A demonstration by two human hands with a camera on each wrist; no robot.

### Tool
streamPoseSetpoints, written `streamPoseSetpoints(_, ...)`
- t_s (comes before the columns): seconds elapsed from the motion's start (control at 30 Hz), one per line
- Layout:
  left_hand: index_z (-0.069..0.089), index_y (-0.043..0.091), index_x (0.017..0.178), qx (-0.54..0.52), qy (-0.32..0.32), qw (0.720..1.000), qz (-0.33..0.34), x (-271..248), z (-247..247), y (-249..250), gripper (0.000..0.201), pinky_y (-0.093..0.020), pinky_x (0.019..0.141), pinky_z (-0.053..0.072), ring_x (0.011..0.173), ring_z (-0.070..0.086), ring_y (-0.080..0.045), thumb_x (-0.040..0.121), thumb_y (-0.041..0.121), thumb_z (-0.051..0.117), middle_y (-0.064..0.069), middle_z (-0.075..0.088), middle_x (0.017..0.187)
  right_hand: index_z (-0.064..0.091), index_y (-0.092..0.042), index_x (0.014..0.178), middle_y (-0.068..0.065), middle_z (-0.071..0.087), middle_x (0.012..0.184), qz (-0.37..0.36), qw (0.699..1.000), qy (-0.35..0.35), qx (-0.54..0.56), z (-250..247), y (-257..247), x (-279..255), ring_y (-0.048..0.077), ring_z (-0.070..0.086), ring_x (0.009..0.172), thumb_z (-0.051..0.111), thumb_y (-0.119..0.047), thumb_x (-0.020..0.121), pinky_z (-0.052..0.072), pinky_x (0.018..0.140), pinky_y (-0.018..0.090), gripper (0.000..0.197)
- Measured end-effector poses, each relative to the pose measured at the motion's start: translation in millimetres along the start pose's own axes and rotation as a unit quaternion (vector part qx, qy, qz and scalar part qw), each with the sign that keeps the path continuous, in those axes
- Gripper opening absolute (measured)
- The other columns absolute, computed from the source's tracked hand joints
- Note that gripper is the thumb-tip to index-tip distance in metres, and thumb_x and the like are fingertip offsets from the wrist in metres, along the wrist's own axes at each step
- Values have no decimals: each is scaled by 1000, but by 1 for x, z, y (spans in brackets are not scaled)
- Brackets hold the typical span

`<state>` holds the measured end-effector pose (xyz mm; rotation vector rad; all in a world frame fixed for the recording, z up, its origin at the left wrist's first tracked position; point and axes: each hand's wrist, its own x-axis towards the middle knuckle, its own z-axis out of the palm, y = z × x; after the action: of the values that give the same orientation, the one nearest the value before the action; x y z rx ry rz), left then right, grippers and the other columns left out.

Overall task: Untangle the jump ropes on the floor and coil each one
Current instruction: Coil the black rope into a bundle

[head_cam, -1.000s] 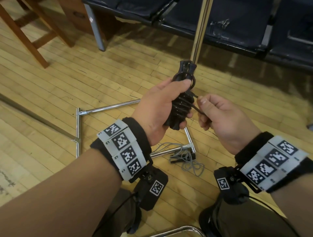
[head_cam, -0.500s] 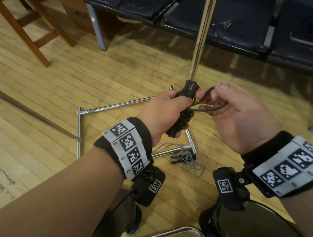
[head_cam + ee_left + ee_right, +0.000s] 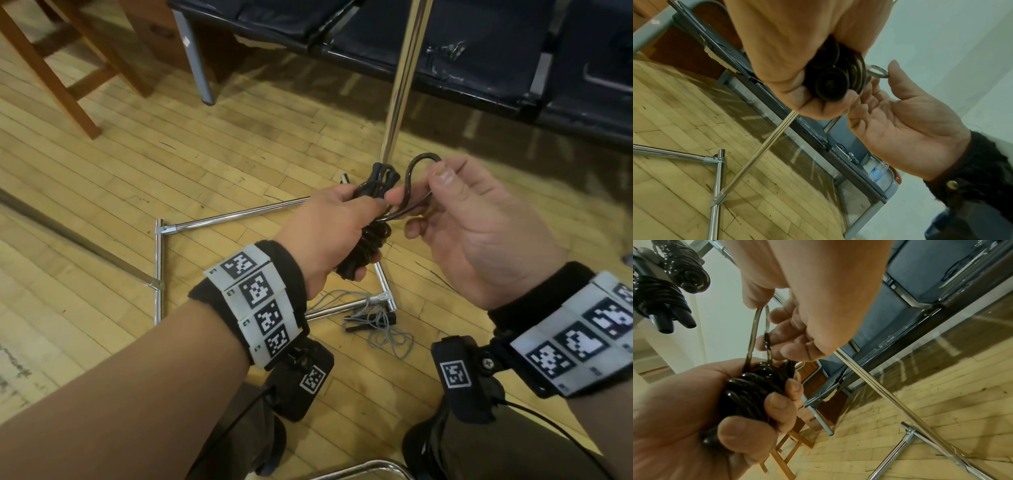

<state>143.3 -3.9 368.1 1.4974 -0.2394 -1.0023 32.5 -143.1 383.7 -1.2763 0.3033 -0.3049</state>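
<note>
My left hand (image 3: 337, 226) grips a black jump rope bundle (image 3: 371, 236), its cord wound round the two handles whose tips (image 3: 385, 173) stick up above my fist. In the left wrist view the handle ends (image 3: 831, 85) show under my curled fingers. My right hand (image 3: 455, 209) holds a loose loop of the black cord (image 3: 416, 171) between thumb and fingers, beside the bundle. The right wrist view shows that loop (image 3: 758, 331) rising from the bundle (image 3: 754, 391). A thin grey jump rope (image 3: 380, 323) lies tangled on the wooden floor below my hands.
A chrome tube frame (image 3: 159, 274) lies on the floor, with an upright chrome pole (image 3: 402, 78) behind my hands. Dark blue bench seats (image 3: 445, 41) run along the back; a wooden stool (image 3: 51, 68) stands at the far left. Two coiled black ropes (image 3: 666, 288) hang up high in the right wrist view.
My right hand turned palm up and pulled the cord end out into an open loop to the right of the bundle. The left hand lowered the bundle a little.
</note>
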Motion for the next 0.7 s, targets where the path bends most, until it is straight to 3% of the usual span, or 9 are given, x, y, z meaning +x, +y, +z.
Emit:
streamPoseSetpoints(0.17,67,9,114,39,-14,999,13,0,2,-3,21,-29,44,47,58,66,-21,100,26,69,-12,67,83,62,-19,100,5,70,84,6,999,40,-11,1,0,0,20,62,76,65,-26,90,42,61,30,11)
streamPoseSetpoints(0.33,66,16,105,105,4,994,36,1,6,-7,13,-33,49,51,60,68,-22,99,27,65,-5,69,77,74,-19,91,14,73,79,2,989,83,-126,6,4,-2,21,65,68,68,-12,94,44,57,30,10)
streamPoseSetpoints(0.47,64,20,99,136,17,989,48,1,7,-9,14,-32,48,52,59,67,-22,98,33,64,-9,72,80,76,-15,95,0,76,76,-30,971,90,-218,12,5,-6,6,68,63,67,-7,96,47,53,12,12)
streamPoseSetpoints(0.6,63,18,101,124,34,991,46,3,6,-8,13,-33,48,53,60,68,-23,98,30,63,-14,72,83,72,-32,121,-23,73,92,-70,924,63,-371,15,6,-13,-5,68,85,57,-25,103,49,67,7,25)
streamPoseSetpoints(0.7,54,23,107,105,56,992,41,3,5,-7,15,-33,47,52,57,68,-22,97,27,65,-9,71,79,59,-32,143,-21,69,98,-68,893,41,-443,15,6,-13,-8,63,95,53,-38,101,48,80,7,43)
